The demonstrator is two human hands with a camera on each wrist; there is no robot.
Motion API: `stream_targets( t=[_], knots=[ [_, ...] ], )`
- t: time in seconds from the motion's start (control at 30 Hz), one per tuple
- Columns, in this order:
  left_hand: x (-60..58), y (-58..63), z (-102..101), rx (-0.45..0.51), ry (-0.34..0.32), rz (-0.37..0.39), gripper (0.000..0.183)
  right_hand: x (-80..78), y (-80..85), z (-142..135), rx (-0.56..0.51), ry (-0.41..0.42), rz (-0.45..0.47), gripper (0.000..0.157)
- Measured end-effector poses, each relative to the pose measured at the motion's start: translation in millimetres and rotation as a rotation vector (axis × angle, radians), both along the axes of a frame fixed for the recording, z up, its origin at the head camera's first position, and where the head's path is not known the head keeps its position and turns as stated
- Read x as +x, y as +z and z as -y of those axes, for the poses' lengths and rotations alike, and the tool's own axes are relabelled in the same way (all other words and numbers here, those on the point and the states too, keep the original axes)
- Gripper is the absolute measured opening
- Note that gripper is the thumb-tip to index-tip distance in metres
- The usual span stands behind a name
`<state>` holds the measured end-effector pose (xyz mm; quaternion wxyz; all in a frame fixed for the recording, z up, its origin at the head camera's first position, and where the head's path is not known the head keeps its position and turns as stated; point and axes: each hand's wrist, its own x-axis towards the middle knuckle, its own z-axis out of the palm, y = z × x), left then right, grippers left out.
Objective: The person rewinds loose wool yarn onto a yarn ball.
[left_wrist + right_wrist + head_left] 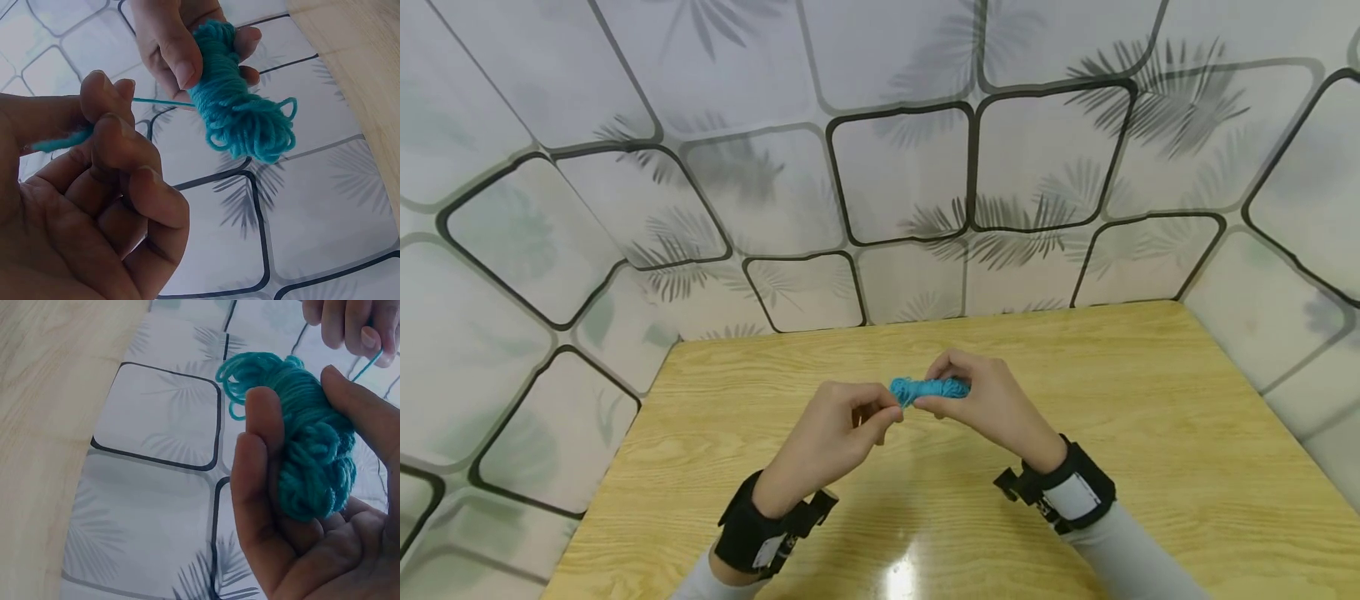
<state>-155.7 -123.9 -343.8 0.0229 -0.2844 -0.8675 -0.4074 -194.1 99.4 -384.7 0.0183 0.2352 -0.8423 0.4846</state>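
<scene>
A small bundle of turquoise yarn (931, 388), wound round its middle with loops at both ends, is held above the table. My right hand (988, 400) grips it between thumb and fingers; the right wrist view shows the yarn bundle (315, 444) lying against the curled fingers. To its left, my left hand (842, 425) pinches the loose yarn end between thumb and forefinger. In the left wrist view a thin yarn strand (164, 102) runs taut from the left fingertips to the bundle, and a short yarn tail (62, 141) sticks out behind the pinch.
The wooden table (737, 475) lies under both hands. Patterned sheeting (902, 175) with dark outlines and leaf prints rises at the back and both sides. Each wrist wears a black strap, such as the right wrist strap (1075, 492).
</scene>
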Motion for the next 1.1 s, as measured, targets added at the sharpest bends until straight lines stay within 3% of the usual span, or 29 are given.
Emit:
stream_targets(
  t=[0.2, 0.37, 0.6, 0.87, 1.1],
  knots=[
    [1.7, -0.5, 1, -0.004, 0.002, 0.002, 0.015, -1.4, 9.3, -2, -0.172, 0.015, 0.114, 0.026],
    [1.3, -5.9, 1, 0.009, -0.022, 0.047, 0.016, -6.8, 8.2, -7, -0.337, 0.084, 0.190, 0.030],
    [-3.9, -17.3, -5, 0.026, -0.083, 0.126, 0.016, -1.4, 15.4, -10, -0.461, 0.186, 0.234, 0.024],
    [-16.8, -36.7, -5, 0.066, -0.134, 0.209, 0.014, 8.2, 17.7, -8, -0.447, 0.350, 0.222, 0.019],
    [-27.5, -35.6, 1, 0.068, -0.150, 0.175, 0.013, 12.3, 17.8, -5, -0.397, 0.552, 0.264, 0.017]
  ],
)
